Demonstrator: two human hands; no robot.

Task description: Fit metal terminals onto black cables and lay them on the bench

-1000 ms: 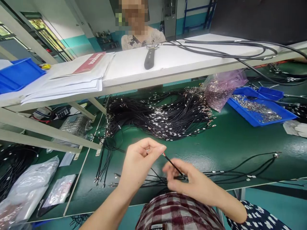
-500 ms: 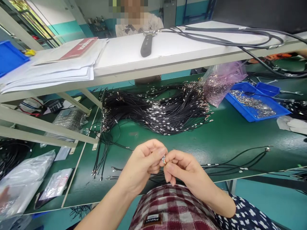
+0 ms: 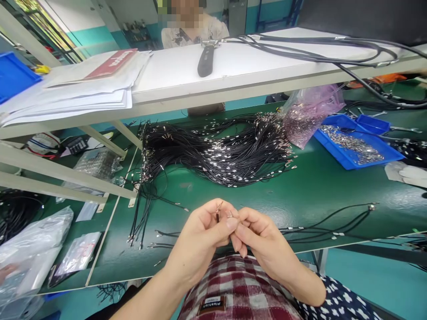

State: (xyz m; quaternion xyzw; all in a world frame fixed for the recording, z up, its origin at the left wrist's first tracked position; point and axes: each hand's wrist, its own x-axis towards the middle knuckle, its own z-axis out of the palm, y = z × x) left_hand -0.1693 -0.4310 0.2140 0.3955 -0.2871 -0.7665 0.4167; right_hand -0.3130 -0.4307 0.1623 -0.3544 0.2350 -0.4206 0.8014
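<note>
In front of my body both hands meet, fingertips touching. My left hand (image 3: pixel 200 238) is closed around a thin black cable end (image 3: pixel 218 214) whose metal tip points up between thumb and fingers. A small shiny metal piece (image 3: pixel 230 215) shows at the left thumb tip, partly covered. My right hand (image 3: pixel 263 235) pinches at the same spot; what lies between its fingertips is hidden. Beyond my hands, a large bundle of black cables (image 3: pixel 207 151) with white labels and metal ends lies across the green table (image 3: pixel 267 195).
At right, a blue tray (image 3: pixel 350 160) holds many small metal parts beside a pink bag (image 3: pixel 303 118) of parts. Several cables (image 3: pixel 316 233) run along the near edge. Overhead stretches a white shelf (image 3: pixel 173 84) with a black-handled tool (image 3: pixel 206 61). A person (image 3: pixel 213 31) sits opposite.
My fingers have shifted slightly right and closed together. The cable end now stands up in my left hand, and the metal piece between the fingertips is more covered.
</note>
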